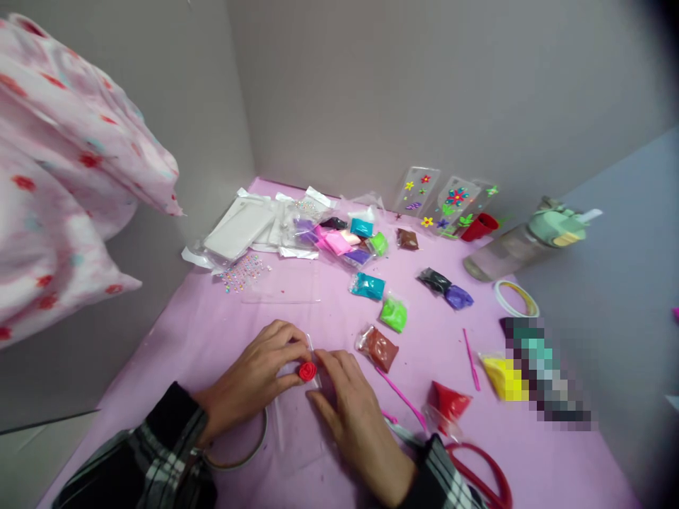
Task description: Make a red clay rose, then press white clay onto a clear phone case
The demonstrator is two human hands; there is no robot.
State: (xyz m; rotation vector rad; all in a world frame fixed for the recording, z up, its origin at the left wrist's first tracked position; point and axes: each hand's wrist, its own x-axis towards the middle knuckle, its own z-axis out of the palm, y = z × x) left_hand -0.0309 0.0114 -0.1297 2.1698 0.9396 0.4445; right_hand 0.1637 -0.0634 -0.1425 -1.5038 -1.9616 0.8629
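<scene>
Left grip [269, 359] on red rosette [308, 371] — camera-facing

Green-lidded bottle [523, 244], pink floral cloth [68, 170]

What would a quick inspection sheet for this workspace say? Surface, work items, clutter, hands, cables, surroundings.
Surface: pinkish-purple cover, a few small specks on it.
Work items: red rose-shaped piece over a clear case lying flat.
Clutter: reddish-brown packet, red packet, pink stick, red-handled scissors partly under the right sleeve, loose beads; a pixelated item can't be read.
Hands: left hand has thumb and finger at the red piece; right hand beside it, fingers loosely spread.
Cables: nothing seen.
Surroundings: grey walls, pink floral fabric at left, bottle at right.
</scene>
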